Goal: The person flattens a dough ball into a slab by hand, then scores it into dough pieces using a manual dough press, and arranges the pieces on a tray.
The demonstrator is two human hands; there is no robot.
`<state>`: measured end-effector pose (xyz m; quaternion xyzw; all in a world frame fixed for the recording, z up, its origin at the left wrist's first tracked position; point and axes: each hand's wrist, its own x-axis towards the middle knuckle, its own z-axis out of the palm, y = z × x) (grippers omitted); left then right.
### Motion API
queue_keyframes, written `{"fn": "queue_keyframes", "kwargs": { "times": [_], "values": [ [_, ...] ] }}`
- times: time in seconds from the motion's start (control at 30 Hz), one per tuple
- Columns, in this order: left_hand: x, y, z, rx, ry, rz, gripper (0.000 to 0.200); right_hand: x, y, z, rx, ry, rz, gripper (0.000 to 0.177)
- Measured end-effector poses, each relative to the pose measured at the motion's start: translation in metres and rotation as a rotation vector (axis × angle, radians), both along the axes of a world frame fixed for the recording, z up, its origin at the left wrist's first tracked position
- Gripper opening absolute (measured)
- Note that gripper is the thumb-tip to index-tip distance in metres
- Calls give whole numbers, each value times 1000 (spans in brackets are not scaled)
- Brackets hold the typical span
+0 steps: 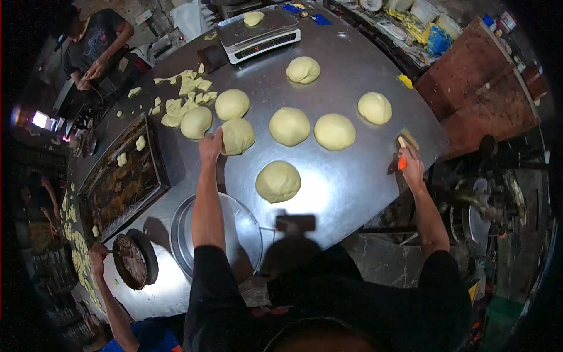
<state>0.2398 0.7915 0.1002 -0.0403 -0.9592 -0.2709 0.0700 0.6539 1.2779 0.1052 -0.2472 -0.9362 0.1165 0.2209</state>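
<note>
My left hand [210, 146] is at the left edge of a pale yellow dough ball [238, 137], its thumb side against the dough; the other fingers look curled and are partly hidden. Another dough ball [196, 122] lies just beyond that hand. At the right side of the metal table [346, 193], my right hand [412, 163] is closed around a brush [410, 139] with an orange handle end. Several more round dough balls sit between my hands, including a large one [278, 182] nearest me and one [375, 108] close to the brush.
A digital scale [264, 42] carries a dough piece [253, 19] at the back. Flat dough scraps [186, 88] lie far left. A greasy tray [117, 176], a round metal pan [182, 234] and a co-worker's hand [98, 258] beside a dark bowl [130, 261] occupy the left side. Another person [97, 50] stands beyond.
</note>
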Motion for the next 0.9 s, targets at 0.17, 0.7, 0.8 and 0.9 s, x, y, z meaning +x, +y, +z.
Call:
{"fn": "queue_keyframes", "kwargs": {
  "times": [0.17,0.7,0.8,0.9],
  "values": [
    [-29,11,-27,173,-250,-150,50,3,-5,5,350,-371,115,36],
    [356,48,105,716,-736,-679,25,-52,-182,66,-1584,-139,568,52],
    [354,67,50,630,-820,-289,33,-22,-145,16,-469,-437,273,62],
    [347,115,0,572,-480,-333,50,3,-143,9,-718,-553,94,62]
  ]
}}
